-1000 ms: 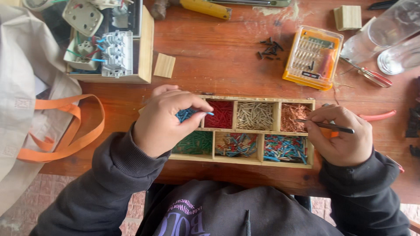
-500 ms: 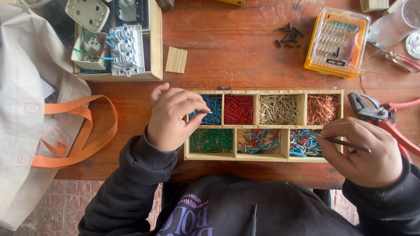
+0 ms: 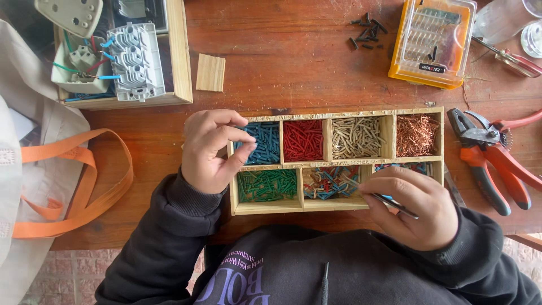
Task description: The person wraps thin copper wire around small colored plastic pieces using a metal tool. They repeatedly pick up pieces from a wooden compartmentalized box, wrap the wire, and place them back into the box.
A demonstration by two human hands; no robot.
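Observation:
A wooden tray point(image 3: 336, 206) with several compartments holds sorted bits of wire insulation: blue point(image 3: 266, 142), red point(image 3: 303, 139), beige point(image 3: 357, 136), copper strands point(image 3: 416, 134), green point(image 3: 266, 185) and a mixed lot point(image 3: 330, 182). My left hand point(image 3: 210, 151) rests at the tray's left end, thumb and forefinger pinched together over the blue compartment; I see nothing between them. My right hand point(image 3: 416, 206) holds thin metal tweezers point(image 3: 389, 201) at the tray's lower right, tips pointing into the mixed compartment.
Orange-handled pliers point(image 3: 492, 158) lie right of the tray. An orange bit case point(image 3: 433, 42) and black screws point(image 3: 367, 31) sit at the back. A wooden box with sockets point(image 3: 127, 62) and a small wood block point(image 3: 210, 72) are back left. A cloth bag point(image 3: 34, 186) hangs at the left.
My right hand has moved left with the tweezers, from the tray's right end to the mixed compartment. My left hand stays pinched over the blue compartment.

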